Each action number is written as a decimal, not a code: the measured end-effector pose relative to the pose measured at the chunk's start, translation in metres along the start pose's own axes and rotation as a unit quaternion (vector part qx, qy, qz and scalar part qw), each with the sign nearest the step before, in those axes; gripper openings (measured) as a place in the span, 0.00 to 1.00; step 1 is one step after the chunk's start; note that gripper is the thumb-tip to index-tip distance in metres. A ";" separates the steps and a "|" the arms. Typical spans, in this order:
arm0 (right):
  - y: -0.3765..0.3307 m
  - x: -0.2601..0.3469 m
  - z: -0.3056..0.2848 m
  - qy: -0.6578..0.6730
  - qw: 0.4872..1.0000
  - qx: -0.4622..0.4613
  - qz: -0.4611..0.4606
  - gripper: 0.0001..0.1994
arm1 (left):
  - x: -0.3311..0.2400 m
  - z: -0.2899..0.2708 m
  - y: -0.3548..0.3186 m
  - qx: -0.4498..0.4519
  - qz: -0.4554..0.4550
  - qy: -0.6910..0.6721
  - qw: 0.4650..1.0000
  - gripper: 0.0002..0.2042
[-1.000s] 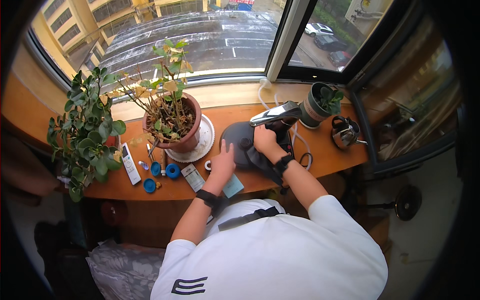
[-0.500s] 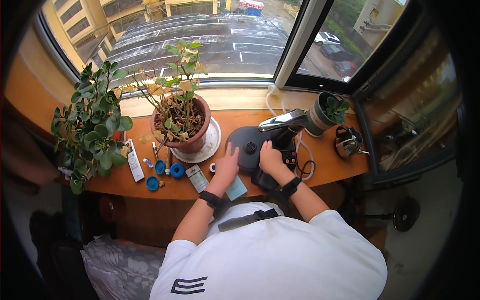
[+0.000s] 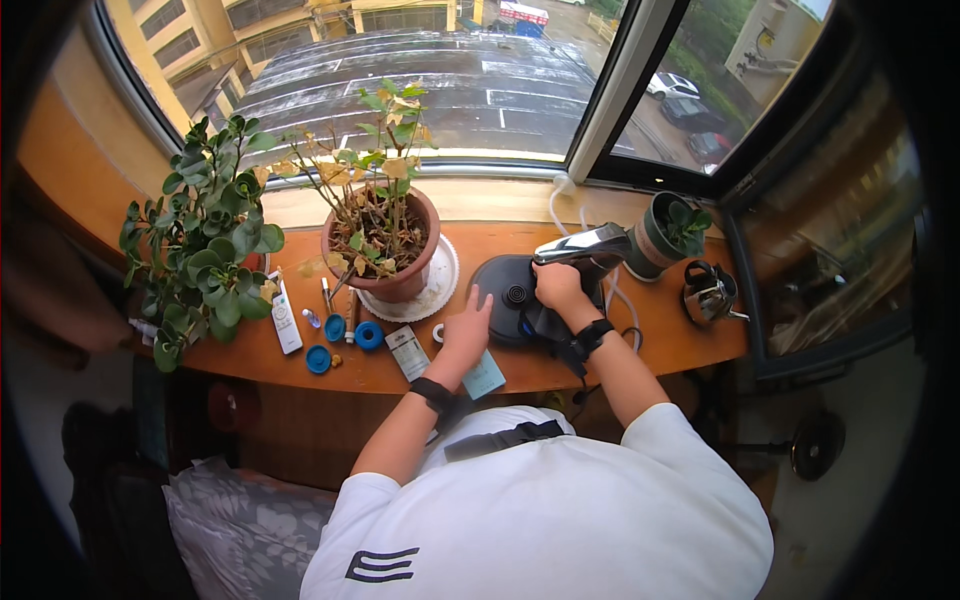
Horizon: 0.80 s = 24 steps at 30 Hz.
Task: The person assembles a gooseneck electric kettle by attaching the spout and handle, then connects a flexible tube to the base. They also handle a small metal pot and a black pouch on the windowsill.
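Note:
A dark round device [image 3: 505,285] with a silver top part [image 3: 583,244] sits on the wooden windowsill [image 3: 660,330]. My right hand [image 3: 557,288] grips the device just under the silver part. My left hand [image 3: 467,328] lies flat with spread fingers at the device's left edge, its fingertips touching the dark base. A light blue card [image 3: 485,375] lies under my left wrist. Both wrists wear dark bands.
A terracotta pot with a thin plant [image 3: 383,245] stands on a white saucer left of the device. A leafy green plant [image 3: 205,250] fills the far left. A white remote [image 3: 286,322], blue caps [image 3: 369,336] and a small box [image 3: 407,352] lie between. A small green pot [image 3: 665,232] and a metal object [image 3: 707,292] stand at right.
My left hand has slid slightly toward the device's left edge. My right hand has stayed on the device. The view shifted a little as my head moved.

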State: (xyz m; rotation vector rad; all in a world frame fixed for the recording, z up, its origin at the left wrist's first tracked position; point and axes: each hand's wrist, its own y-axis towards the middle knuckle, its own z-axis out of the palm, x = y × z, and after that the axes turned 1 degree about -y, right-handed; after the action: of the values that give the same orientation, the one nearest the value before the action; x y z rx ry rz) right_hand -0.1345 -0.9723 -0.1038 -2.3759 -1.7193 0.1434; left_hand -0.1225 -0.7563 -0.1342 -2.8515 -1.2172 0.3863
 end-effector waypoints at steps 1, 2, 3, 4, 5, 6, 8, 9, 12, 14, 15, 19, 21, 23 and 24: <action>0.005 0.005 0.005 -0.034 0.999 0.029 0.029 0.16 | -0.005 -0.007 -0.002 0.009 0.002 -0.004 1.000 0.33; 0.010 0.009 0.009 -0.025 0.999 0.020 0.030 0.16 | -0.009 -0.011 -0.002 0.019 0.004 -0.008 1.000 0.31; 0.016 0.016 0.009 -0.016 0.999 0.011 0.026 0.17 | -0.009 -0.011 -0.003 0.019 0.007 -0.009 1.000 0.31; 0.016 0.024 -0.001 0.032 0.998 0.010 -0.044 0.19 | -0.005 -0.011 -0.003 0.019 0.009 -0.009 1.000 0.31; 0.015 0.030 -0.006 0.044 0.996 0.026 -0.066 0.20 | -0.003 -0.011 -0.003 0.018 0.012 -0.009 1.000 0.32; 0.014 0.036 -0.011 0.057 0.994 0.041 -0.089 0.21 | -0.001 -0.008 -0.002 0.018 0.008 -0.013 1.000 0.33; 0.011 0.037 -0.027 0.068 0.985 0.098 -0.122 0.23 | 0.004 -0.001 0.001 0.016 0.001 -0.021 1.000 0.37; 0.015 0.018 -0.012 0.084 0.986 0.099 -0.107 0.22 | 0.001 -0.002 0.002 0.023 0.004 -0.016 1.000 0.37; 0.004 0.010 -0.027 -0.052 0.994 0.069 -0.061 0.22 | 0.000 -0.007 -0.001 0.027 -0.005 -0.013 1.000 0.37; 0.017 0.004 -0.011 -0.046 0.998 0.049 -0.004 0.21 | -0.003 -0.012 -0.001 0.042 0.003 -0.023 0.999 0.39; 0.025 0.014 -0.010 -0.058 0.997 0.051 0.014 0.21 | -0.002 -0.014 -0.002 0.051 0.002 -0.027 0.998 0.40; 0.024 0.051 -0.010 0.057 0.987 0.012 -0.149 0.21 | 0.004 -0.017 0.000 0.035 -0.015 -0.131 0.991 0.44; 0.016 0.060 -0.008 0.031 0.970 0.027 -0.240 0.21 | 0.006 -0.035 -0.001 0.082 -0.045 -0.174 0.980 0.45; 0.006 0.058 -0.012 0.002 0.976 0.061 -0.211 0.19 | 0.017 -0.026 0.001 0.064 -0.042 -0.205 0.976 0.45; 0.000 0.053 -0.017 -0.015 0.977 0.079 -0.196 0.19 | 0.019 -0.028 0.000 0.072 -0.039 -0.214 0.973 0.44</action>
State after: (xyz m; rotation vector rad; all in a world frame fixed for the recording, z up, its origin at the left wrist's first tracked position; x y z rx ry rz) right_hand -0.1148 -0.9238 -0.0852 -1.8927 -2.0644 0.2420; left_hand -0.1035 -0.7408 -0.1109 -2.6661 -1.2847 1.0808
